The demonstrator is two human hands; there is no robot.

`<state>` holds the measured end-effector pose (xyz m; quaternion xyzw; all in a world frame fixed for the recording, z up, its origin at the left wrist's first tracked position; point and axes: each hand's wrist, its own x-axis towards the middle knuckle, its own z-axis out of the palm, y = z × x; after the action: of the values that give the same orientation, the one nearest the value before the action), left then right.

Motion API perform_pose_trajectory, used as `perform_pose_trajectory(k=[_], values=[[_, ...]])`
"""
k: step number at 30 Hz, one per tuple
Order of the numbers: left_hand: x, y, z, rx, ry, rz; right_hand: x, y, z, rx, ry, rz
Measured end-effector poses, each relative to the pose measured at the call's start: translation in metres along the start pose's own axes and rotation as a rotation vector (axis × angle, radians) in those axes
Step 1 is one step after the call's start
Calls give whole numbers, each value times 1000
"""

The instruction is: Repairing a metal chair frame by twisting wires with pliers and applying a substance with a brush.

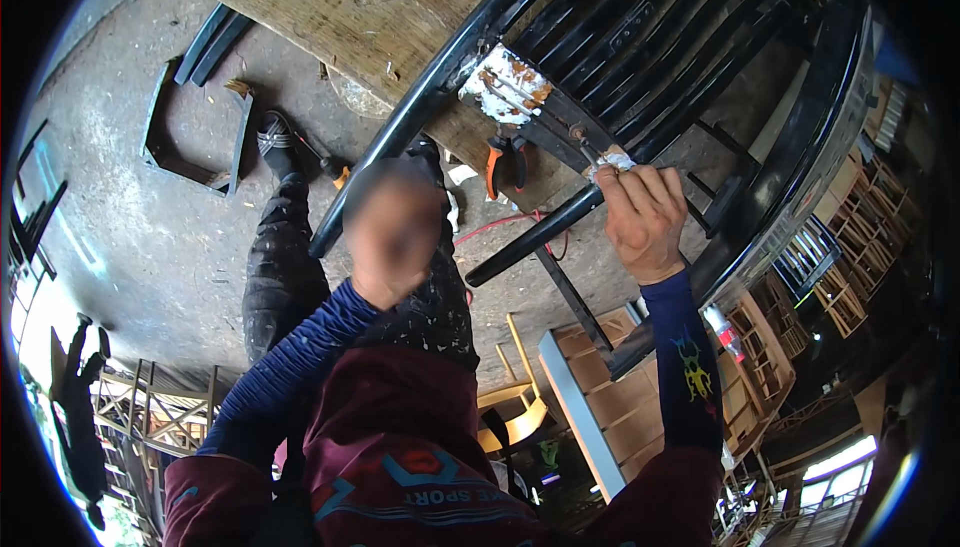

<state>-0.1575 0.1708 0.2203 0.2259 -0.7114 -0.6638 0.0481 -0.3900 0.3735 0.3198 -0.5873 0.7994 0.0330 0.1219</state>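
Note:
A black metal frame (400, 112) with several curved slats (650, 32) lies before me, partly over a wooden board. My right hand (645, 219) is closed at the frame's inner edge, its fingers pinched by a small white patch (613, 161). What they grip, if anything, is too small to make out. A dark flat strip (560, 137) with a white and rust-brown smeared end (508, 87) runs toward those fingers. My left hand (392, 232) is up in front of my body, near a tube of the frame. Blur hides its fingers and anything in them.
Pliers with orange and black handles (505, 165) lie below the strip. The wooden board (340, 2) spans the top. An angular metal frame (190, 182) rests on the concrete floor at left, near my shoe (276, 139). A red cord (500, 225) crosses the floor; wooden furniture stands at right.

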Motion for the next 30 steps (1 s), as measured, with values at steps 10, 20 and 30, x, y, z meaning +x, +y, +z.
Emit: perform_pose_trajectory(k=[10, 20, 30], values=[[-5, -13, 26, 1, -200, -76, 11, 8, -9, -17, 16, -17], [52, 44, 65, -34, -301, 239, -4, -39, 10, 597, 232, 233], [45, 43, 88, -142, -230, -186, 10, -134, 58, 1329, 467, 1284]])
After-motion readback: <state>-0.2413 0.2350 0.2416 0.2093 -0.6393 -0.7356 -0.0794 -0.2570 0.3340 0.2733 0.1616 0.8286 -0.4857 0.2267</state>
